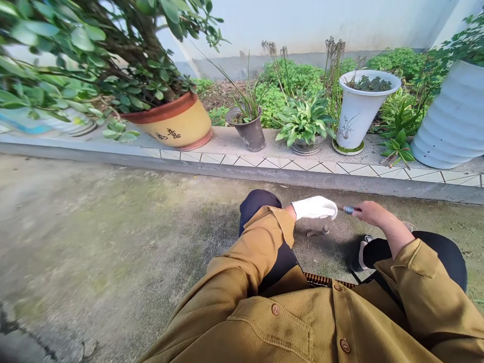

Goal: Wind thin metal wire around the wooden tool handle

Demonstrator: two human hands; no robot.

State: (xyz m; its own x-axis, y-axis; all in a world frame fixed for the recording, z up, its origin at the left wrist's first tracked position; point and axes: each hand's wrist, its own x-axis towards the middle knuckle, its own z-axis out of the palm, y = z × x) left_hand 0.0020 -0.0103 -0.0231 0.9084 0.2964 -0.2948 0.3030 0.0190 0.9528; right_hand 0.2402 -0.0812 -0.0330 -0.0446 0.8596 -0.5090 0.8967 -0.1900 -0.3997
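My left hand (pixel 314 207) wears a white knitted glove, and its fingers are curled closed over the ground between my knees. Whatever lies inside those fingers is hidden. My bare right hand (pixel 371 213) is closed round a small hand tool (pixel 348 209) with a bluish-grey wrapped or ridged grip. A thin brownish shaft runs from that grip leftward to the gloved fingertips; its far end is out of sight. Below the glove, a short brownish-grey object with a knobbed end (pixel 324 230) lies on the concrete, too small to identify.
A tiled ledge (pixel 257 161) crosses ahead, bearing a yellow-and-red pot (pixel 185 123), a dark pot (pixel 252 132), a leafy low plant (pixel 305 121), a tall white pot (pixel 357 116) and a ribbed white planter (pixel 449 116). Mossy concrete (pixel 113 242) stretches left. My shoe (pixel 359 254) is near my right knee.
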